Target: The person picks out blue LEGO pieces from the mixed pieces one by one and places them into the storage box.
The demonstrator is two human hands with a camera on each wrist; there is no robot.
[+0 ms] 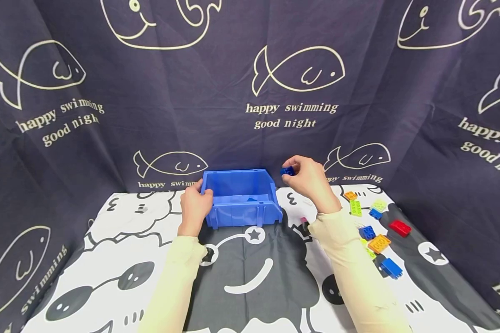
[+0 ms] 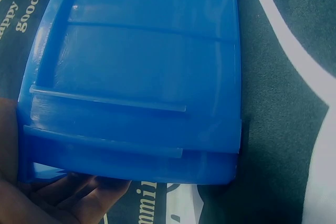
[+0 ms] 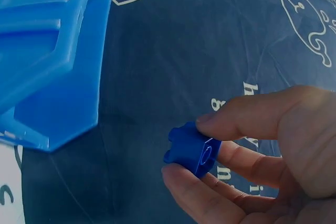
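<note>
**Grip and Pinch Positions**

Head view: The left hand [image 1: 195, 204] gripped the left end of the blue bin [image 1: 243, 215], which stood on the patterned cloth [image 1: 250, 270]. The right hand [image 1: 310, 181] was held near the bin's right end, pinching a blue brick [image 1: 288, 171] apart from it. Loose bricks [image 1: 379, 243] lay right of the right sleeve [image 1: 352, 268].

Left wrist view: The fingers reached beneath the bin's edge, partly hidden.

Right wrist view: Thumb and fingertip pinched opposite sides of the brick, studs facing the bin.
</note>
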